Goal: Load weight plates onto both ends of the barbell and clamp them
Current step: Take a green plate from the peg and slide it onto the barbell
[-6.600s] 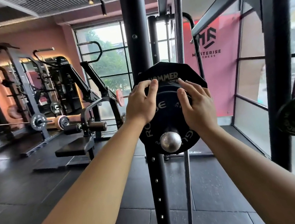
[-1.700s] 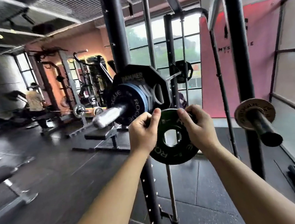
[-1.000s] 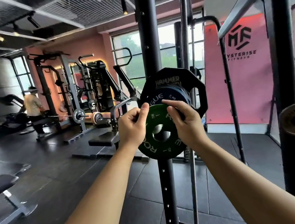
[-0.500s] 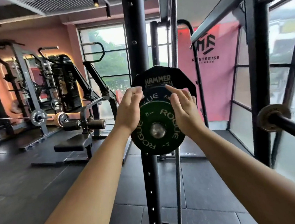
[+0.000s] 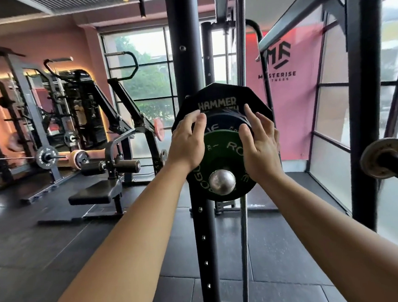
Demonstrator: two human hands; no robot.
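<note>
The barbell's silver sleeve end (image 5: 222,182) points straight at me. On it sit three plates: a small green ROGUE plate (image 5: 222,153) in front, a dark blue plate (image 5: 224,123) behind it, and a large black HAMMER plate (image 5: 217,98) at the back. My left hand (image 5: 187,139) lies flat against the green plate's upper left edge, fingers spread. My right hand (image 5: 259,140) presses its upper right edge, fingers apart. No clamp shows on the sleeve.
A black rack upright (image 5: 200,223) stands just left of the sleeve. A storage peg with a worn small plate (image 5: 384,158) juts out at the right beside another post (image 5: 368,112). Benches and machines (image 5: 104,178) fill the left; rubber floor below.
The green plate, held off the bar a second ago, has slid onto the sleeve and moved further back against the blue plate. My fingers have opened from gripping it to pushing on it.
</note>
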